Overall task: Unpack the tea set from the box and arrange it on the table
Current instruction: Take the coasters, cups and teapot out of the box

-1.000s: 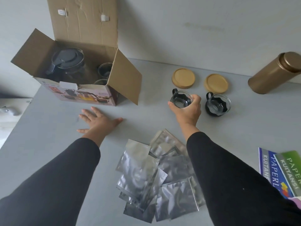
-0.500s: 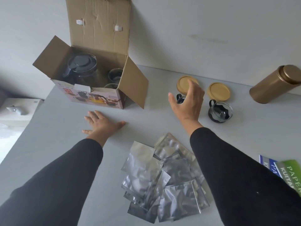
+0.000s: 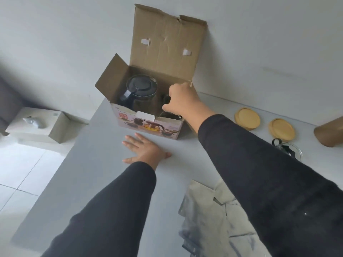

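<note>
Right hand (image 3: 179,101) inside box (image 3: 148,125) — left hand (image 3: 146,150) flat on table (image 3: 96,164)

An open brown cardboard box (image 3: 148,125) with a printed front stands on the grey tabletop (image 3: 104,164) by the wall, flaps up. Inside stands an upright glass teapot with a black lid (image 3: 142,88). Two round wooden coasters (image 3: 247,118) lie flat to its right, with a glass cup in a black holder (image 3: 289,151) near them.

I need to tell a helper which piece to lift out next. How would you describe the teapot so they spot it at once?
Find the open cardboard box against the wall. Inside its left half stands the teapot: clear glass, dark lid and handle, far bigger than the small cups beside it.
</note>
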`<control>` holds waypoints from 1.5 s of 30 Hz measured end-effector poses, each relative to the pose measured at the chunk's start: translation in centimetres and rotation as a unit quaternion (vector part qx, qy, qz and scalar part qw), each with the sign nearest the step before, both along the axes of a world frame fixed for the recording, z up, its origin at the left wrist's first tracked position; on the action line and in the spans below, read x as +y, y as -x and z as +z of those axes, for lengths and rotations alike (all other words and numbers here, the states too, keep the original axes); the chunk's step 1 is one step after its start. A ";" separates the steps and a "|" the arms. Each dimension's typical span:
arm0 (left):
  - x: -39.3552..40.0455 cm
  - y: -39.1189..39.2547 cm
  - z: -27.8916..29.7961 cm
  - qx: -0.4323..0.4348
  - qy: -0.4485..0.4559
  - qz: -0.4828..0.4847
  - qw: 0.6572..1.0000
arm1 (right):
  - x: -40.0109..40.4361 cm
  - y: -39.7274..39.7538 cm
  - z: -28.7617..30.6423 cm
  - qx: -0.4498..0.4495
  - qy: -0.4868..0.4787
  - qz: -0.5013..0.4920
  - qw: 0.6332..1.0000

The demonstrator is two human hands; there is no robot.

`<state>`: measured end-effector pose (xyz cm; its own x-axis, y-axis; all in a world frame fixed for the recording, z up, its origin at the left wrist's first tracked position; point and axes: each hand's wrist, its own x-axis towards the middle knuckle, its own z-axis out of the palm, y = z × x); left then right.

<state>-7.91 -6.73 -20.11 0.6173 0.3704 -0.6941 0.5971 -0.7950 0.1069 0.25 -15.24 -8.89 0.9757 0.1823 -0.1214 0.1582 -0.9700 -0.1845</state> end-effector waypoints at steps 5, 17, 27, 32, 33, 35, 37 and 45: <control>0.6 -0.2 0.2 0.007 0.030 0.006 0.999 | 3.0 -1.1 -1.0 0.150 0.102 -0.006 0.983; 0.8 -1.7 0.2 0.046 0.044 0.006 0.998 | 4.2 -1.6 -1.4 0.203 0.173 0.005 0.964; 0.6 -1.6 -0.1 0.038 0.052 0.015 0.998 | 4.3 -1.6 -2.3 0.227 0.144 -0.022 0.963; 0.5 -1.7 -0.2 0.037 0.048 0.012 0.998 | 3.8 -1.7 -1.6 0.224 0.124 -0.015 0.966; 0.5 -1.7 -0.2 0.037 0.046 0.011 0.998 | 3.8 -1.7 -1.4 0.220 0.116 -0.014 0.968; 0.4 -1.6 -0.2 0.039 0.044 0.008 0.998 | 3.5 -1.8 -1.0 0.210 0.090 -0.022 0.973; 0.4 -1.5 -0.1 0.038 0.041 0.000 0.998 | 3.1 -1.6 -0.5 0.188 0.055 -0.033 0.980; 0.3 -1.2 -0.1 0.012 0.019 -0.022 1.000 | -0.2 0.1 1.7 0.006 -0.093 -0.071 0.993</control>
<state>-6.71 -6.41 -20.20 0.6157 0.3167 -0.7216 0.5648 -0.8159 0.1239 0.17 -15.48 -7.15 0.9918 0.0641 -0.1107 0.0195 -0.9310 -0.3646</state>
